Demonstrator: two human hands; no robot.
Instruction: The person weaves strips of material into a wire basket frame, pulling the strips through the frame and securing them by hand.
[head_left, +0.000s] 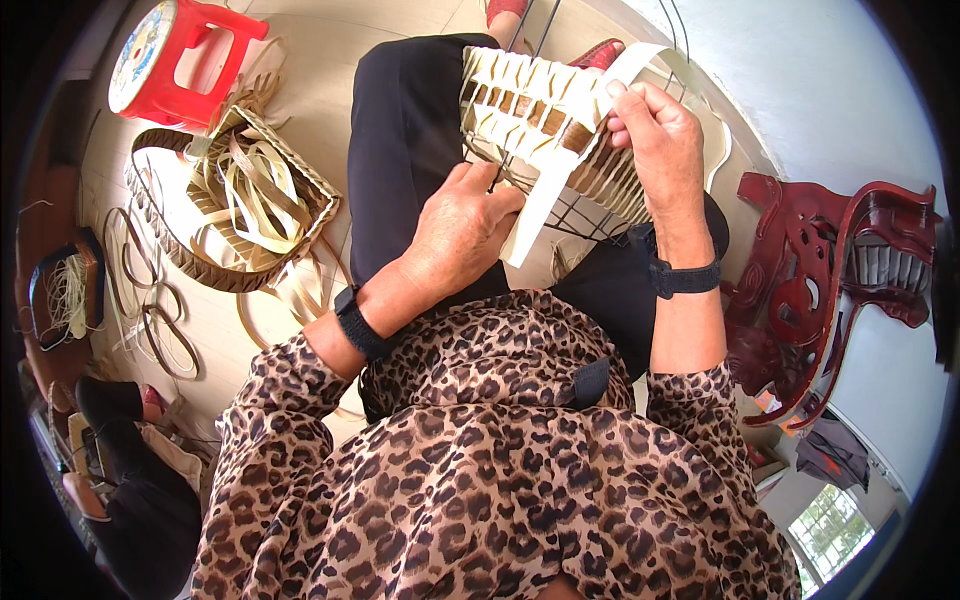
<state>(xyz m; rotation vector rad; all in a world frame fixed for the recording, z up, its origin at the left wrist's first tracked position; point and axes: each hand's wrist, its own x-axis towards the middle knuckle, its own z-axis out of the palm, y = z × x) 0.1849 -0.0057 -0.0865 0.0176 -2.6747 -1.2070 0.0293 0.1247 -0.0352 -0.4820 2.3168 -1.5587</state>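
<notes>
A half-woven basket (530,110) of pale and brown flat strips on a black wire frame rests on my lap, over black trousers. My left hand (462,228) presses against its near side, fingers curled on the weave beside a wide white strip (545,195). My right hand (655,130) pinches the same white strip near the basket's upper rim, where it loops over the top. Both wrists carry black bands.
On the floor to the left a woven basket (175,250) holds loose pale strips, with a red plastic stool (175,60) behind it. Coiled hoops (160,330) lie nearby. A carved red wooden chair (830,270) stands at the right. Another person (130,490) sits at lower left.
</notes>
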